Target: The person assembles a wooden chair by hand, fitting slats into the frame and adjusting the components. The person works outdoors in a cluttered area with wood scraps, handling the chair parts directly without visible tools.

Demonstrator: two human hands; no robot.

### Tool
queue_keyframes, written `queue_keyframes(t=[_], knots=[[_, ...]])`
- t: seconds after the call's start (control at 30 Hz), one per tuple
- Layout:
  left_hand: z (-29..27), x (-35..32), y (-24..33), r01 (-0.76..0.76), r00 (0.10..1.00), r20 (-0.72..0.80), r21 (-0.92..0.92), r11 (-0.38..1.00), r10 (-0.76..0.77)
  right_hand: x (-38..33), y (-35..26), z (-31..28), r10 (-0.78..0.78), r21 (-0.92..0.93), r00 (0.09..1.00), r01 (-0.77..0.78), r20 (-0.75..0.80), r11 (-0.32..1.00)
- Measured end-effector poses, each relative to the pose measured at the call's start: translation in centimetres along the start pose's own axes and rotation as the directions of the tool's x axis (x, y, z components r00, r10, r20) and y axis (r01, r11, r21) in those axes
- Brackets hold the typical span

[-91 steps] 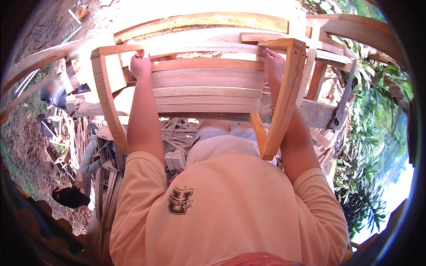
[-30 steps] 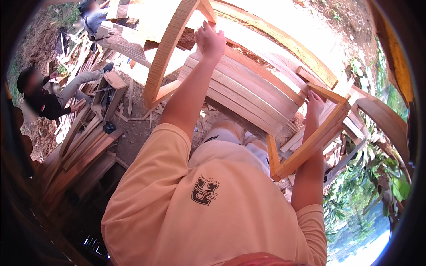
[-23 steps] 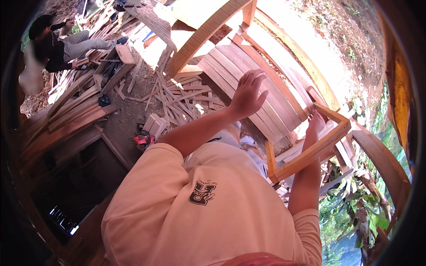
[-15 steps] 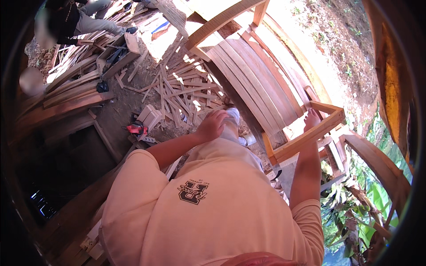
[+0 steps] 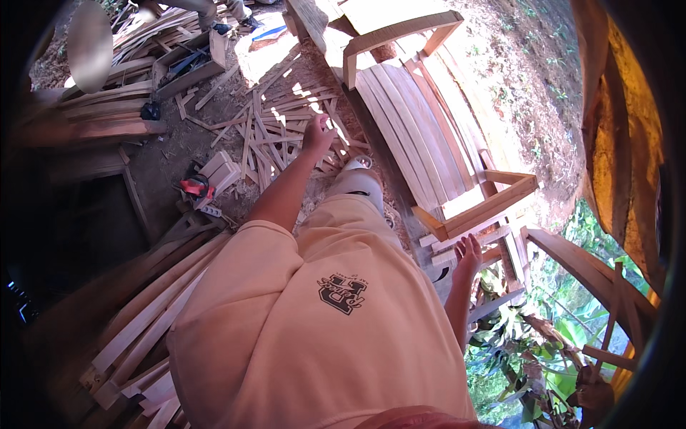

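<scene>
A slatted wooden bench [image 5: 418, 136] with curved, pale slats and a wooden armrest at each end stands ahead and to the right. Just below its near armrest [image 5: 493, 206], my right hand [image 5: 468, 255] is open, fingers apart and holding nothing. My left hand [image 5: 319, 137] hangs in the air to the left of the bench, over scattered wood strips [image 5: 275, 136]. Its fingers are loosely bent and apart, and no object shows in them.
A red power tool [image 5: 195, 188] lies by stacked wood blocks [image 5: 220, 171] at left. Further off is an open wooden box [image 5: 189, 66]. Boards [image 5: 143, 322] lie near my left side; a curved timber [image 5: 586, 268] is at right. Another person's legs [image 5: 193, 6] show at the far left.
My right hand has come off the bench's near armrest and moved down toward me. My left hand has swung forward, away from my leg. The view has shifted.
</scene>
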State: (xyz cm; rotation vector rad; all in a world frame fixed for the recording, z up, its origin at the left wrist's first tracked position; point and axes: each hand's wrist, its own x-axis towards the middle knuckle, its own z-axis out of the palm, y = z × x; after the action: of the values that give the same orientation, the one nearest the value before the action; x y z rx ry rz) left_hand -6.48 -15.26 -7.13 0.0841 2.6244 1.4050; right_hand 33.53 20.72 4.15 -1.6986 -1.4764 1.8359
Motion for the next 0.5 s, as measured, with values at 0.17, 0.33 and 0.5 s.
queue_keyframes(t=[0.17,0.33,0.5], knots=[[3.8,8.1,2.1,-0.176,0.978,-0.099,0.09,0.98,0.185,-5.2,6.0,-1.2,0.188,0.03,0.982,-0.187,-0.018,0.982],[6.0,11.5,3.9,-0.24,0.969,-0.039,0.086,0.967,0.244,-6.4,15.3,-3.6,0.141,-0.181,0.99,-0.142,-0.021,0.973],[6.6,13.8,2.2,-0.319,0.945,-0.013,0.164,0.933,0.325,-7.3,15.7,-1.2,0.249,-0.392,0.968,-0.242,-0.033,0.888]])
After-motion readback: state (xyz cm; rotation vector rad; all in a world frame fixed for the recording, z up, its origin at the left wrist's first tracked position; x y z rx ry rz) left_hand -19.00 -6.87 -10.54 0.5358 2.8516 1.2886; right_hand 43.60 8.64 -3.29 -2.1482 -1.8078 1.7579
